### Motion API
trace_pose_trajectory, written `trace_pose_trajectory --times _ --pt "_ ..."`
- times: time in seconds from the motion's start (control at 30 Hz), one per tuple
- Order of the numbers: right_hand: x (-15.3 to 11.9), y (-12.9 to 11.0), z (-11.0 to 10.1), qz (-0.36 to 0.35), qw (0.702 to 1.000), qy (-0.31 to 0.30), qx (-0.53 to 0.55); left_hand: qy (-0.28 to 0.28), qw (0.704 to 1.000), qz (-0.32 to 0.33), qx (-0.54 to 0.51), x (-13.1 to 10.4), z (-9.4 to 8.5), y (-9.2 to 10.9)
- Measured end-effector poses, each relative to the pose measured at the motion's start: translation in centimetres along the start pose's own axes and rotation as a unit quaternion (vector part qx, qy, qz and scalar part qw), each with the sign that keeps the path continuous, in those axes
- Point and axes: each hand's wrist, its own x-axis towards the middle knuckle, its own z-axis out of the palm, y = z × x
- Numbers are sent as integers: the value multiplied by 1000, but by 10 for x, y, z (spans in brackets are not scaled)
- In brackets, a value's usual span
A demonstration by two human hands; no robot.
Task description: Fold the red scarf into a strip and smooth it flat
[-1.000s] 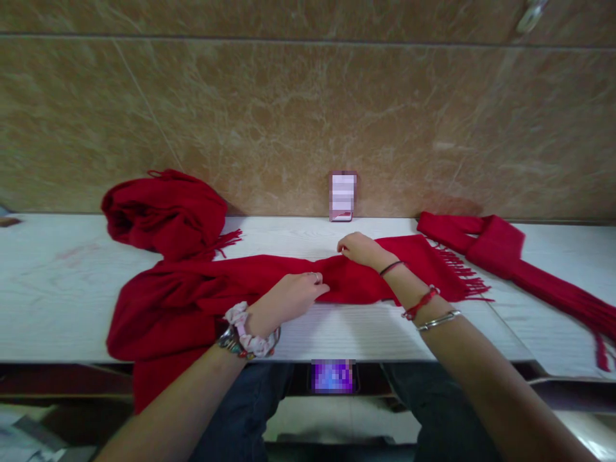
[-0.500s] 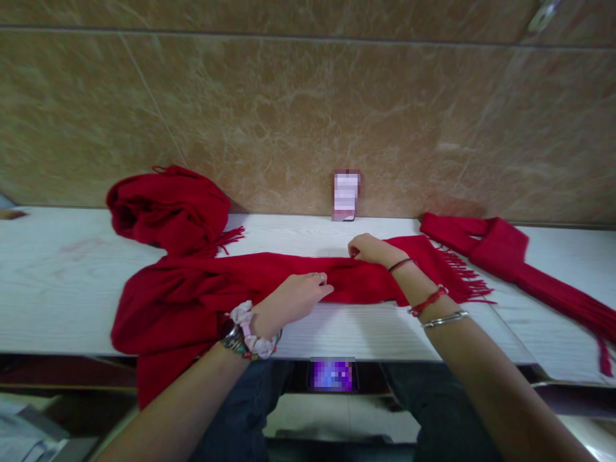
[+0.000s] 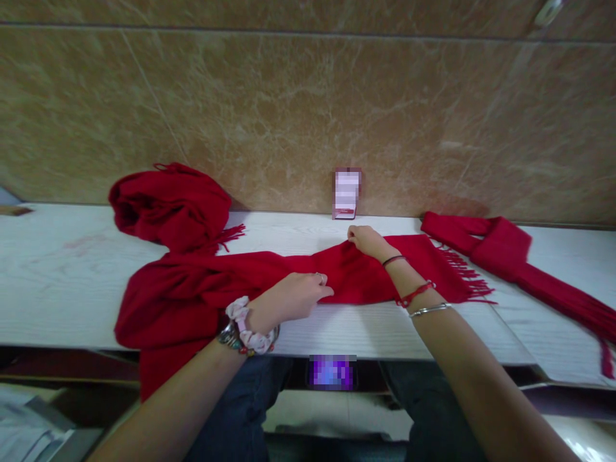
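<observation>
A red fringed scarf (image 3: 356, 276) lies across the white table, flat under my hands and bunched at its left end, which hangs over the front edge. My right hand (image 3: 370, 242) is closed in a pinch on the far edge of this scarf. Lower and to the left, my left hand (image 3: 294, 296) rests on the scarf with its fingers curled together near the front edge; its fingertips are partly hidden, but it appears to grip the cloth. The fringe (image 3: 464, 276) spreads on the table to the right of my right hand.
A heap of red cloth (image 3: 171, 205) sits at the back left against the tiled wall (image 3: 289, 115). Another red scarf (image 3: 505, 247), folded over itself, lies at right. One phone (image 3: 346, 194) leans on the wall; a second lit screen (image 3: 332, 372) is below the table's front edge.
My right hand has moved slightly toward the wall, drawing the scarf's far edge with it, so the cloth there is spread wider. My left hand has stayed nearly in place.
</observation>
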Motion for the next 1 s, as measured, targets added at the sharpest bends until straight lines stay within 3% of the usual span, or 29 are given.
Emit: trace_pose_trajectory --times 0.4,0.57,0.8,0.9,1.0 --pt "-5 2 -8 -89 995 -45 14 8 997 -6 -81 4 1 1" --pt "0 0 6 -58 998 -38 12 17 996 3 -93 5 3 -3" --pt "-1 -4 9 -30 999 8 17 9 991 17 -129 3 0 -3" --pt "-7 -3 4 -46 999 -5 19 27 986 17 -162 8 -11 -13" --pt "-20 -1 -10 -62 997 29 35 94 979 -55 -174 25 -20 -41"
